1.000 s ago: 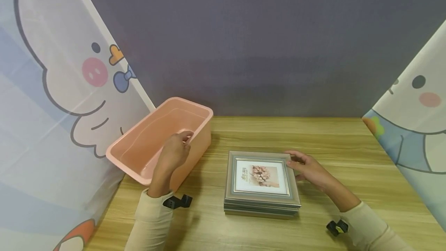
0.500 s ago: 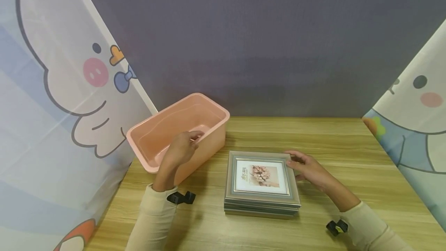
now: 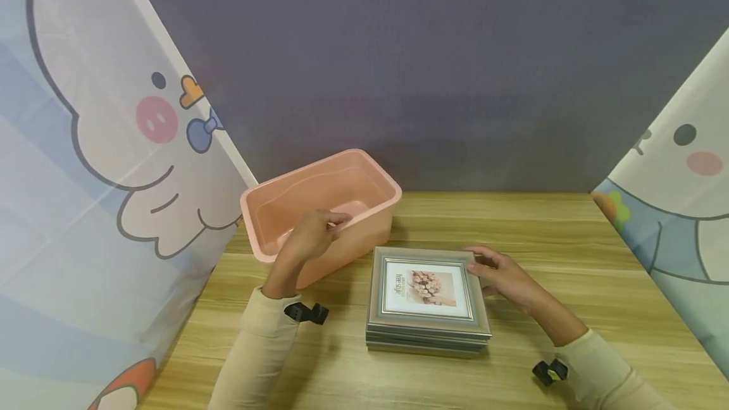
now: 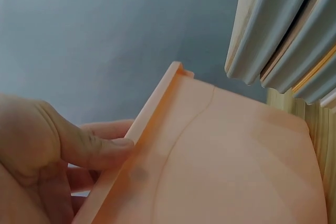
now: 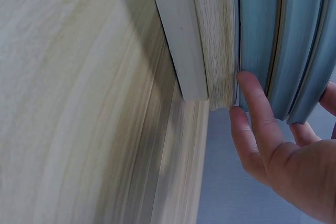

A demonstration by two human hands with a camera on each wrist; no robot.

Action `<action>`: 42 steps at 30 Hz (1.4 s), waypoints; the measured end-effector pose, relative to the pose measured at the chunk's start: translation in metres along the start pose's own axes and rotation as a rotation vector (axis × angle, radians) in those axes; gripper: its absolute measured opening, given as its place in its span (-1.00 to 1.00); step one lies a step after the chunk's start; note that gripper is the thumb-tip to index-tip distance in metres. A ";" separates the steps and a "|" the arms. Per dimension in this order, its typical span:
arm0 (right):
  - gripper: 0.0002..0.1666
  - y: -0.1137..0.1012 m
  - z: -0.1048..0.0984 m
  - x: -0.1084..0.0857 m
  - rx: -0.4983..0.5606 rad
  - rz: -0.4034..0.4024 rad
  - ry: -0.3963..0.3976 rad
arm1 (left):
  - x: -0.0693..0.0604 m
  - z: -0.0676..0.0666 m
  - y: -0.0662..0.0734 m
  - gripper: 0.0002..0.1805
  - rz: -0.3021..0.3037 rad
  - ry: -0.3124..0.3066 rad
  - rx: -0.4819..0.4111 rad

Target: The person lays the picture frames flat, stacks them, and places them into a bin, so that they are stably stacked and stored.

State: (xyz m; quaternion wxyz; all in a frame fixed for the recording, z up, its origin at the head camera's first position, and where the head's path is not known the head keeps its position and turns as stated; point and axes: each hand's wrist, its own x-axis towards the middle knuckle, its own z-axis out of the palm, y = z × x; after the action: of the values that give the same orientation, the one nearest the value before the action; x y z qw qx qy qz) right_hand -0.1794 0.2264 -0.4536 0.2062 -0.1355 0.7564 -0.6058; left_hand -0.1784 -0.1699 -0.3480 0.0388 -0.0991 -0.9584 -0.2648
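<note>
In the head view my left hand [image 3: 307,236] pinches the near rim of a pink plastic bin [image 3: 360,247]. The left wrist view shows the thumb [image 4: 107,153] on one side of that rim and the fingers on the other. Just right of the bin lies a neat stack of picture frames [image 3: 424,323], the top one bearing a flower print. My right hand [image 3: 507,280] rests at the stack's right edge. Seen from the right wrist, its fingertips touch the frames' layered sides [image 5: 257,30], with the fingers spread and slightly bent.
The wood-grain table [image 3: 524,226] ends at a dark grey back panel [image 3: 427,81]. Cartoon-printed panels [image 3: 85,195] flank it left and right. The bin's near right side stands close to the stack's far left corner.
My left hand has drawn the bin rightward toward the stack, and the bin has turned somewhat. The right hand and the picture frames have stayed in place.
</note>
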 end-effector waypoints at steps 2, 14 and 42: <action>-0.26 0.000 0.000 0.000 -0.001 -0.001 0.002 | 0.003 0.001 0.002 -0.62 0.010 -0.019 -0.022; -0.27 0.000 0.001 -0.001 0.033 0.004 -0.005 | 0.022 0.014 0.016 -0.58 0.090 -0.096 -0.058; -0.28 0.000 0.003 0.000 0.018 0.014 0.031 | 0.074 0.049 0.069 -0.54 0.355 -0.296 -0.030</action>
State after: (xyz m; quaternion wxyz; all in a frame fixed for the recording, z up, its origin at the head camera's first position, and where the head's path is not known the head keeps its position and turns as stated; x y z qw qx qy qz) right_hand -0.1780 0.2239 -0.4545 0.2000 -0.1190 0.7551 -0.6129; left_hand -0.2375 -0.0740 -0.3461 -0.0579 -0.3046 -0.9171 -0.2505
